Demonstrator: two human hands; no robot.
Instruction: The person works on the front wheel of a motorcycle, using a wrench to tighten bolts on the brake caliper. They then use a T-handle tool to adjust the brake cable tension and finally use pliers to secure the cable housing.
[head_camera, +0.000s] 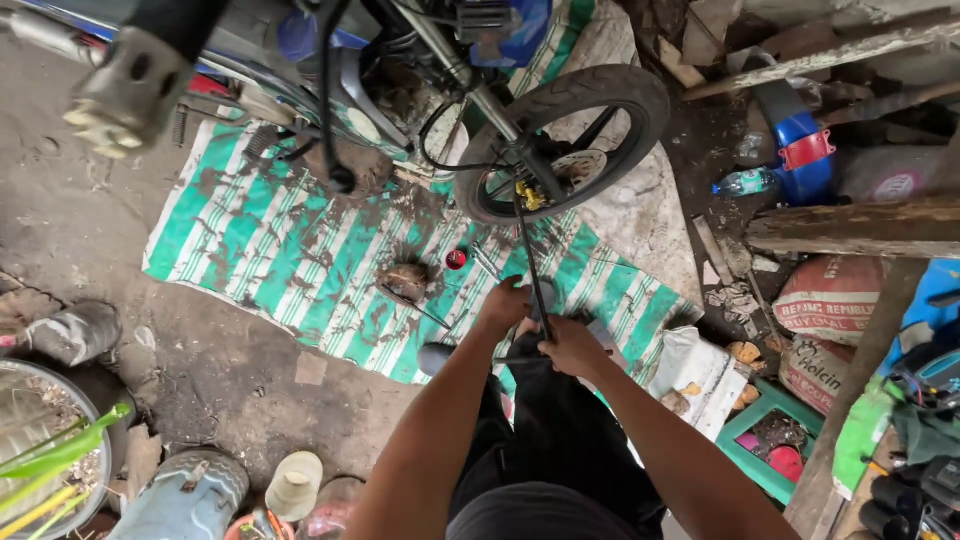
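Both hands, left hand and right hand, are closing their grip on a thin dark rod running up to the motorcycle's front wheel. Risk: oily mat contamination is likely causing slippage, pinching fingers.

One motorcycle front wheel stands at upper centre, resting on one green-and-white striped tarp. Two bare hands meet at centre frame: the left hand and the right hand, both closed on one thin black rod. One small red cap lies on the tarp. One plastic bottle lies at upper right. Two printed sacks are stacked at right. One green plastic crate sits at lower right.
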